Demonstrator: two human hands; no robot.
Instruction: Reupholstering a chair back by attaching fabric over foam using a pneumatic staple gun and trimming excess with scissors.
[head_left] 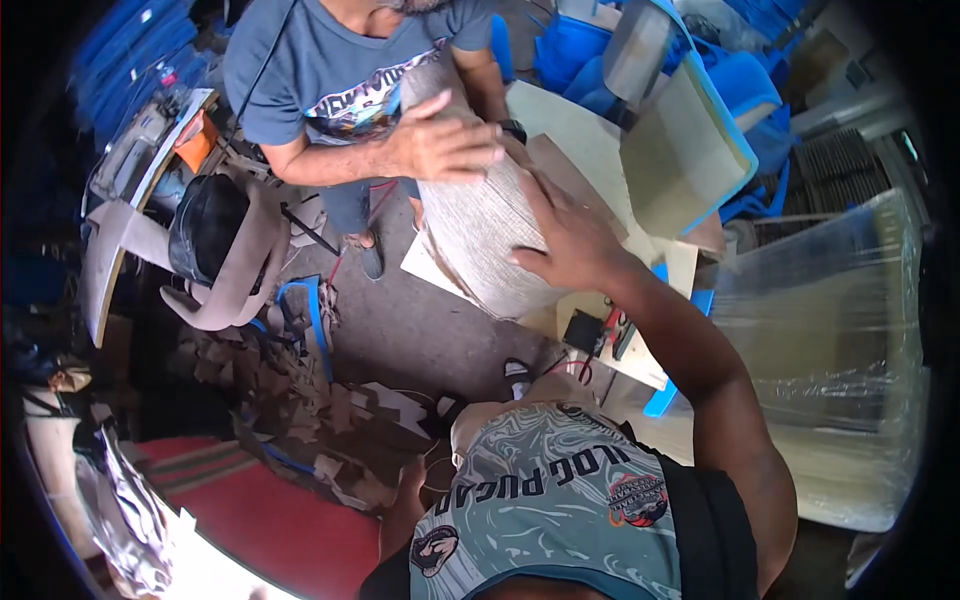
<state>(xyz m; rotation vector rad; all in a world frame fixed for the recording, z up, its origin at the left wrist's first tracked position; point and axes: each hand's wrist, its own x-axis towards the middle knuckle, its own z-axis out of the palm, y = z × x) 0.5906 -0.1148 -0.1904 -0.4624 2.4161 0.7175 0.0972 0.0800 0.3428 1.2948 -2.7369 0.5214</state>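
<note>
My right hand [575, 235] rests on a curved piece covered in grey-beige textured fabric [490, 240], its fingers spread and the thumb apart. The piece stands over the corner of a pale work table [680, 280]. Across from me, another person's hand [445, 145] lies over the upper part of the same piece, palm down with the fingers stretched. My left arm [403, 500] hangs low beside my body; the fingers of that hand cannot be made out.
A black and red tool [610, 330] lies near the table's edge. Blue-edged panels [680, 150] lean behind. A plastic-wrapped panel [810, 370] stands at right. Fabric scraps [300, 400] cover the floor at left, near a red surface [250, 500] and an upholstered chair [220, 260].
</note>
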